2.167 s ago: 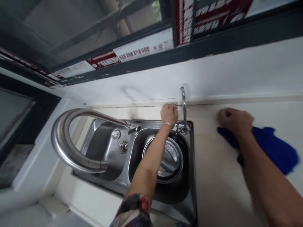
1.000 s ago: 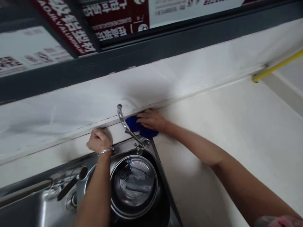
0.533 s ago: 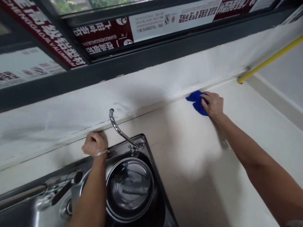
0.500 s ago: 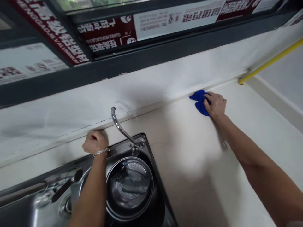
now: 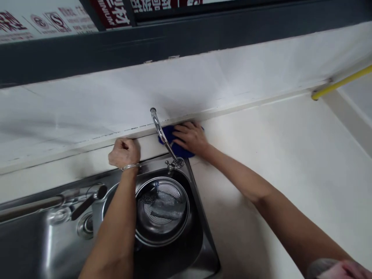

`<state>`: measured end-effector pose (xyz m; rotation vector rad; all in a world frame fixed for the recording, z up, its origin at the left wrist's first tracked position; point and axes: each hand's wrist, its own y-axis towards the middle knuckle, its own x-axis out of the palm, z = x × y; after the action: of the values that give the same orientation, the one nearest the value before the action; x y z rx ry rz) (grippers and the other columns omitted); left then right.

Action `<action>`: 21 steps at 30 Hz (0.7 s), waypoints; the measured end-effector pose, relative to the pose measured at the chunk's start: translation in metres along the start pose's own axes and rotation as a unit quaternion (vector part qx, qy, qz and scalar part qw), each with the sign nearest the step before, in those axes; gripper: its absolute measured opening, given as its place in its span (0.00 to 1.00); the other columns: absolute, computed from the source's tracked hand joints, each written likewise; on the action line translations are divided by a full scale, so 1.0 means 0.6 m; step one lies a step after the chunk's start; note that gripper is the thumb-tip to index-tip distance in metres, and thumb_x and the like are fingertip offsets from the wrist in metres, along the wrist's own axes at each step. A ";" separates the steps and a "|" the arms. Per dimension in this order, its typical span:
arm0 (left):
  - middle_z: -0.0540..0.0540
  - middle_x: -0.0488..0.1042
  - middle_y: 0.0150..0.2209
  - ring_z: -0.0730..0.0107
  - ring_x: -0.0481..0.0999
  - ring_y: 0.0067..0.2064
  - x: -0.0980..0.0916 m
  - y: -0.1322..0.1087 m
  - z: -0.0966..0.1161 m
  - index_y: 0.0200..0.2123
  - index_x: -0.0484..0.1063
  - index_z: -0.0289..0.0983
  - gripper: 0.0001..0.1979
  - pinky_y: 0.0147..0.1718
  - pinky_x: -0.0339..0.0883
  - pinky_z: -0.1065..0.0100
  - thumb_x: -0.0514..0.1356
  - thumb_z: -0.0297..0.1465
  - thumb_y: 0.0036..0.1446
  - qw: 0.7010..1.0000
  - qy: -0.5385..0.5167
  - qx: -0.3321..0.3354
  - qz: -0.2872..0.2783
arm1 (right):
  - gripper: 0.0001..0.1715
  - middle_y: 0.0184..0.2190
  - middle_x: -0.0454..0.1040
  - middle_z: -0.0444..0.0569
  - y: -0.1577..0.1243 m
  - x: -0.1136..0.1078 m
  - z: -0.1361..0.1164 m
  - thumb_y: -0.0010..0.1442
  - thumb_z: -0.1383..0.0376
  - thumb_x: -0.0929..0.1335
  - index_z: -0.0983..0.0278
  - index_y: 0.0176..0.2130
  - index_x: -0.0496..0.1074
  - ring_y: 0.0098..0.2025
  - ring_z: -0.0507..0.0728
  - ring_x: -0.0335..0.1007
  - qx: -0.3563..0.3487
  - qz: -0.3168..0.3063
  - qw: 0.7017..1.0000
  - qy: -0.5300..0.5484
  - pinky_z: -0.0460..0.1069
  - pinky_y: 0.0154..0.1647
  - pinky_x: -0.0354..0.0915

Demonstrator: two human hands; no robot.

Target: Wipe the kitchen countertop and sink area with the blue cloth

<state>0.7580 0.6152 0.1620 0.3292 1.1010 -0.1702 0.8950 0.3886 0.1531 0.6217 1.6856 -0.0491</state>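
Observation:
My right hand (image 5: 192,138) presses a blue cloth (image 5: 183,152) onto the counter behind the sink's right corner, its fingers stretched over the cloth. Part of the cloth lies under the hand, and the thin chrome faucet (image 5: 161,133) crosses in front of it. My left hand (image 5: 124,152), with a bracelet on the wrist, rests as a closed fist on the counter strip behind the sink. I see nothing in that fist.
Below my hands is a steel sink (image 5: 207,236) holding a round metal colander (image 5: 186,217). A larger faucet (image 5: 87,199) stands left of my left forearm. The wall (image 5: 232,77) and dark window frame (image 5: 203,35) run behind. A yellow pipe (image 5: 340,83) is at far right.
My right hand has slid the blue cloth left along the wall edge, from the open counter to behind the thin faucet. My left fist stays behind the sink. The view has tilted down.

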 end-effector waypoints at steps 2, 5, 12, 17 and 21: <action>0.43 0.74 0.27 0.54 0.73 0.36 -0.003 -0.001 0.000 0.34 0.80 0.39 0.15 0.36 0.59 0.60 0.54 0.38 0.62 1.000 -0.004 0.009 -0.005 | 0.23 0.61 0.75 0.46 0.031 0.013 -0.014 0.75 0.52 0.60 0.55 0.56 0.77 0.56 0.65 0.64 -0.049 -0.021 0.998 0.024 0.60 0.54 0.56; 0.42 0.76 0.29 0.54 0.74 0.37 -0.003 0.000 -0.001 0.35 0.80 0.39 0.15 0.37 0.61 0.59 0.54 0.37 0.63 1.000 -0.005 0.024 -0.011 | 0.21 0.62 0.74 0.47 0.036 0.013 -0.010 0.74 0.52 0.62 0.56 0.57 0.76 0.57 0.65 0.63 -0.063 -0.043 0.996 0.040 0.60 0.55 0.55; 0.39 0.79 0.32 0.50 0.76 0.40 -0.001 0.003 -0.001 0.39 0.81 0.38 0.17 0.39 0.64 0.57 0.53 0.37 0.64 0.999 0.035 0.022 -0.022 | 0.19 0.58 0.77 0.52 -0.134 -0.054 -0.006 0.69 0.53 0.67 0.59 0.52 0.79 0.57 0.67 0.67 0.032 -0.001 0.999 0.011 0.62 0.54 0.59; 0.38 0.80 0.34 0.50 0.78 0.39 -0.004 -0.001 0.006 0.39 0.82 0.39 0.17 0.37 0.65 0.58 0.53 0.37 0.64 0.999 0.035 0.014 -0.020 | 0.17 0.54 0.80 0.51 -0.387 -0.116 -0.115 0.62 0.55 0.68 0.58 0.47 0.79 0.60 0.68 0.69 -0.008 0.011 1.000 0.026 0.66 0.59 0.61; 0.38 0.81 0.34 0.50 0.79 0.39 -0.001 -0.003 0.006 0.40 0.82 0.39 0.17 0.38 0.65 0.58 0.53 0.37 0.64 0.999 0.029 -0.003 -0.016 | 0.18 0.54 0.80 0.48 -0.546 -0.147 -0.191 0.59 0.53 0.67 0.54 0.46 0.80 0.60 0.67 0.71 -0.042 -0.059 0.997 0.042 0.68 0.59 0.63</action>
<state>0.7601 0.6125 0.1636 0.3139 1.1650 -0.1864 0.6599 0.1189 0.1602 0.4673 1.7950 -0.0372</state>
